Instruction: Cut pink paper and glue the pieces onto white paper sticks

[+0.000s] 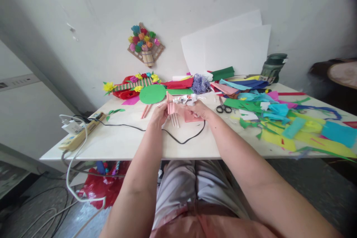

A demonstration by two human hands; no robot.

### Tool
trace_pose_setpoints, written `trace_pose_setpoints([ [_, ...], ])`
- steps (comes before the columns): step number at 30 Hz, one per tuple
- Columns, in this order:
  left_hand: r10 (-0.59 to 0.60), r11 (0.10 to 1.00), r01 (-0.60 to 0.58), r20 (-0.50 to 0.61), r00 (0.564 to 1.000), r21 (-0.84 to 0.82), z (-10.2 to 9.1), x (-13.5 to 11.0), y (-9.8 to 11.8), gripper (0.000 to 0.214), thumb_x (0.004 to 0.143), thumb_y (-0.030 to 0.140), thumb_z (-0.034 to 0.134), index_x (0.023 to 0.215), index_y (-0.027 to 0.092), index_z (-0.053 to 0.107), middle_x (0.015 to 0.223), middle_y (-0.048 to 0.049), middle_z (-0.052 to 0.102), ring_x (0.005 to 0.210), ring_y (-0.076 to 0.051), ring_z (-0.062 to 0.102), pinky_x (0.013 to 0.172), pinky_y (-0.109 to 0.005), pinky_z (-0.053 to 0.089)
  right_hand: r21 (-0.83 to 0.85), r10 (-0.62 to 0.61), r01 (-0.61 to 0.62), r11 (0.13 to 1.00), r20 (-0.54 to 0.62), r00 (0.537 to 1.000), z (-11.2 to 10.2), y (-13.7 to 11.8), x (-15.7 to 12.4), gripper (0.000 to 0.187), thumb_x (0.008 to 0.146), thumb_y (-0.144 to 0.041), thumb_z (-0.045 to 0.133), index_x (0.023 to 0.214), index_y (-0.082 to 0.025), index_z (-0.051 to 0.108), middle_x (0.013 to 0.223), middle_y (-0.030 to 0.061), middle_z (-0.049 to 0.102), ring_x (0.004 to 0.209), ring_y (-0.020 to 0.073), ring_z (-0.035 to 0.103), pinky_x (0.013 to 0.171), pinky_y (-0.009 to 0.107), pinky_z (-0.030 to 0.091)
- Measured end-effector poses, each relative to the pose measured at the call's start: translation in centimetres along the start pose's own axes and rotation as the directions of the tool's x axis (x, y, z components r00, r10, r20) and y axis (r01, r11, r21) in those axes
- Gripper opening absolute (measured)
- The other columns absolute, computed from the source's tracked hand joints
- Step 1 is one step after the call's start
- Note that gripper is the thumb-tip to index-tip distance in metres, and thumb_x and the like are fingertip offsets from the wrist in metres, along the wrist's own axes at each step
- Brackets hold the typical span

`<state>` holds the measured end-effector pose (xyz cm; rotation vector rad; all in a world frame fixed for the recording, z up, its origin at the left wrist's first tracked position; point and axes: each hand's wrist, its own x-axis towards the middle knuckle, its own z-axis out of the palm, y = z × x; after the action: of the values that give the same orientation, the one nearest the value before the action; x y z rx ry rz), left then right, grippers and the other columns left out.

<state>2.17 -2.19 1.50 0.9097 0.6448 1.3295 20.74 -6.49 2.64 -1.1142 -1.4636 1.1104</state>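
My right hand (198,109) is wrapped round a white glue gun (184,99), whose nozzle points left. Its black cord (182,143) loops down and across the table. Between the fingers of my left hand (160,113) is a strip of pink paper (173,108) with a thin upright pink edge, close to the nozzle. Whether a stick lies inside that edge I cannot tell. Under the hands are several pale sticks (174,121) and a folded pink sheet (193,115). Pink-wrapped sticks (146,111) lie left of my left hand.
A green disc (152,94) and a flower-covered craft piece (134,84) lie at the back. Black-handled scissors (224,108) rest right of my hands, beside coloured paper scraps (275,113). A power strip (80,134) sits left; a dark bottle (273,67) stands back right.
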Motion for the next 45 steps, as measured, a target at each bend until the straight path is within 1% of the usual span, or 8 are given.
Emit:
trace_pose_setpoints([
  [5,-0.002,1.000,0.002,-0.006,1.000,0.002,-0.03,0.04,-0.04,0.018,0.064,0.023,0.073,0.066,0.010,0.061,0.053,0.0007,0.058,0.045,-0.006,0.050,0.044,-0.018,0.039,0.001,-0.012,0.012,1.000,0.018,1.000,0.02,-0.02,-0.03,0.031,0.059,-0.037,0.073,0.063,-0.015,0.053,0.040,-0.0047,0.049,0.027,0.0046,0.034,0.028,0.019,0.026],
  [19,0.014,1.000,-0.014,0.010,1.000,-0.017,-0.05,0.00,0.00,0.012,0.067,0.020,0.070,0.064,0.011,0.063,0.055,0.0002,0.061,0.047,-0.007,0.051,0.046,-0.018,0.041,-0.047,-0.010,0.009,0.999,-0.012,1.000,0.02,0.39,0.33,0.034,0.057,-0.038,0.075,0.073,-0.014,0.058,0.045,-0.0051,0.049,0.031,0.0054,0.037,0.028,0.019,0.030],
  [24,0.021,1.000,-0.021,-0.018,1.000,-0.009,-0.05,0.10,-0.09,0.011,0.068,0.021,0.069,0.068,0.011,0.065,0.063,-0.0027,0.065,0.056,-0.010,0.057,0.054,-0.021,0.046,-0.050,0.007,-0.007,0.999,-0.003,1.000,0.10,0.09,0.08,0.034,0.056,-0.039,0.076,0.066,-0.014,0.056,0.043,-0.0051,0.048,0.028,0.0045,0.035,0.027,0.019,0.028],
  [27,0.029,1.000,-0.029,-0.006,1.000,-0.009,-0.19,0.21,-0.18,0.012,0.067,0.022,0.070,0.069,0.011,0.065,0.064,-0.0031,0.065,0.058,-0.011,0.058,0.057,-0.022,0.047,-0.067,0.018,-0.017,0.998,0.007,1.000,0.11,-0.06,-0.06,0.035,0.056,-0.040,0.076,0.067,-0.014,0.056,0.043,-0.0050,0.048,0.029,0.0047,0.036,0.027,0.019,0.029],
  [31,0.032,1.000,-0.032,0.015,0.999,0.002,-0.55,0.45,-0.31,0.013,0.067,0.023,0.070,0.070,0.011,0.065,0.063,-0.0025,0.065,0.055,-0.010,0.057,0.054,-0.021,0.045,-0.081,0.026,-0.025,0.996,0.014,1.000,0.02,0.08,-0.02,0.037,0.056,-0.042,0.076,0.072,-0.014,0.057,0.044,-0.0055,0.048,0.031,0.0047,0.036,0.029,0.019,0.030],
  [35,0.025,1.000,-0.025,0.014,1.000,0.001,-0.62,0.51,-0.28,0.013,0.067,0.022,0.070,0.068,0.010,0.064,0.058,-0.0010,0.063,0.049,-0.008,0.054,0.048,-0.018,0.043,-0.113,0.067,-0.064,0.992,0.020,0.998,-0.06,0.32,0.08,0.039,0.057,-0.044,0.075,0.072,-0.014,0.056,0.044,-0.0057,0.048,0.030,0.0039,0.035,0.030,0.018,0.029],
  [41,0.005,0.999,-0.005,-0.016,1.000,-0.039,-0.07,0.21,-0.06,0.011,0.069,0.019,0.068,0.067,0.010,0.064,0.058,-0.0022,0.064,0.050,-0.009,0.057,0.050,-0.018,0.046,-0.130,0.060,-0.051,0.990,0.062,0.996,-0.12,0.32,0.10,0.040,0.055,-0.046,0.075,0.065,-0.014,0.053,0.043,-0.0054,0.047,0.028,0.0043,0.035,0.030,0.019,0.028],
  [45,-0.005,0.999,0.004,-0.043,0.999,-0.034,0.14,0.10,0.00,0.008,0.070,0.017,0.067,0.068,0.010,0.064,0.059,-0.0022,0.064,0.051,-0.009,0.058,0.050,-0.018,0.047,-0.150,0.085,-0.074,0.986,0.068,0.994,-0.16,0.15,0.02,0.040,0.055,-0.046,0.076,0.063,-0.015,0.051,0.043,-0.0050,0.048,0.028,0.0046,0.036,0.029,0.019,0.027],
])
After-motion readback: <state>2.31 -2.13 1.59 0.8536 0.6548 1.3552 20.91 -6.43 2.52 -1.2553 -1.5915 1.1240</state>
